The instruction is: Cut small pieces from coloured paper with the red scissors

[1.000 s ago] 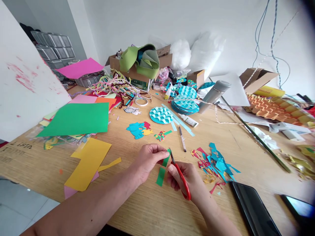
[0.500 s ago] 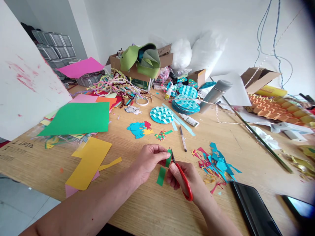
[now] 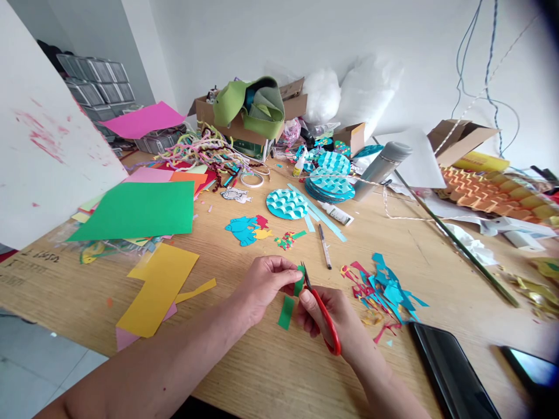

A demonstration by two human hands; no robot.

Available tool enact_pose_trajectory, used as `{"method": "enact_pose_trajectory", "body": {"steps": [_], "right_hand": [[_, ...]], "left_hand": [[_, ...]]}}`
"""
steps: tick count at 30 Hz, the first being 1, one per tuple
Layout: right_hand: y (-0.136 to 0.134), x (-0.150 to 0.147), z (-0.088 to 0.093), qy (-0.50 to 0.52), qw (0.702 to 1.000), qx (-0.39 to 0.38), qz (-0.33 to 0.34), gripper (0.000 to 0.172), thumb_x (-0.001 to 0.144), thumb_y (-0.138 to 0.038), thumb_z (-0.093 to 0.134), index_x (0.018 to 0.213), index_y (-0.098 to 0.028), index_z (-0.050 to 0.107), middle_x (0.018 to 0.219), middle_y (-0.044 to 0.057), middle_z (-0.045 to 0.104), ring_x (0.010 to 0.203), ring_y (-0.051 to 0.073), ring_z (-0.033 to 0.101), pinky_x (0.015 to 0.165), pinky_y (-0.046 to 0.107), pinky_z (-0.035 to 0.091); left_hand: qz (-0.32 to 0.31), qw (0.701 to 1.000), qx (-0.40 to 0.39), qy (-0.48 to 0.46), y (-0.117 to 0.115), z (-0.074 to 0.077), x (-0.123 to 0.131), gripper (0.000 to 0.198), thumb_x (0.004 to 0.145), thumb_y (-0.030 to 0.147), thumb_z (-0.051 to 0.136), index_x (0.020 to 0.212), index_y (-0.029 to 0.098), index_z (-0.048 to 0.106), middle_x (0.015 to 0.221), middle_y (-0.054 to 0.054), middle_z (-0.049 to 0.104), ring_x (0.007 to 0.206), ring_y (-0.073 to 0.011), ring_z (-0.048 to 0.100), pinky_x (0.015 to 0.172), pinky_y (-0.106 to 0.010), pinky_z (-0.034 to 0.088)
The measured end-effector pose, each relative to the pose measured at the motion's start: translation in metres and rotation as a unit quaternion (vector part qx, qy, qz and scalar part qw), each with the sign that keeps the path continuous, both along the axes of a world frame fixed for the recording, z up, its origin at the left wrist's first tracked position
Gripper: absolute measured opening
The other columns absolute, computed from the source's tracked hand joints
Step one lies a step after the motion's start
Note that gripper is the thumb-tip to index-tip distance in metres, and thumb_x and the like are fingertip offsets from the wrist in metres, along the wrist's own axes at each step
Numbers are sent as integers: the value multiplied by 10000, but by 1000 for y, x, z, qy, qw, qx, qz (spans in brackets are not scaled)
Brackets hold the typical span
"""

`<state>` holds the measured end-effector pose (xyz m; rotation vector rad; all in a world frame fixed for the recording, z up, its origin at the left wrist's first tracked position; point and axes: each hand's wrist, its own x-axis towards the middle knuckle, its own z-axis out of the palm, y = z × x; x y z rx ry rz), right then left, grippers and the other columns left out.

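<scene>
My left hand (image 3: 271, 283) pinches a small green paper strip (image 3: 299, 281) between thumb and fingers. In my right hand (image 3: 325, 314) are red-handled scissors (image 3: 328, 323), their dark blades pointing up beside the strip's right edge. A second green paper piece (image 3: 286, 312) lies on the table just below the strip, left of my right fingers. Beyond my hands lie a pile of tiny coloured bits (image 3: 286, 240), blue fish cutouts (image 3: 242, 230), a yellow cutout (image 3: 262, 234) and a pen (image 3: 325, 247).
Blue and red paper scraps (image 3: 391, 288) and a black phone (image 3: 452, 372) lie at the right. Green sheet (image 3: 140, 209) and yellow paper (image 3: 159, 291) are at the left. Behind stand wavy blue discs (image 3: 287, 204), a glue bottle (image 3: 338, 213) and a grey flask (image 3: 382, 169).
My right hand and the scissors have shifted very slightly. My left hand still holds the green strip in nearly the same place.
</scene>
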<state>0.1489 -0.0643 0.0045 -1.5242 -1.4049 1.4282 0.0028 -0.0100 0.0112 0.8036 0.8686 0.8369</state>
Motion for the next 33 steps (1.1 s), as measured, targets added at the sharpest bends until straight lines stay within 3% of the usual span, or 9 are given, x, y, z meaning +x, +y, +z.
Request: {"method": "enact_pose_trajectory", "body": {"steps": [33], "right_hand": [[2, 1, -3, -33, 999, -3, -1, 540, 776, -647, 582, 561, -154, 533, 454, 3, 536, 372, 84, 460, 372, 183, 341]], "left_hand": [[-7, 1000, 0, -16, 0, -4, 0, 192, 616, 258, 740, 654, 129, 603, 631, 1, 619, 592, -96, 565, 620, -246, 445]]}}
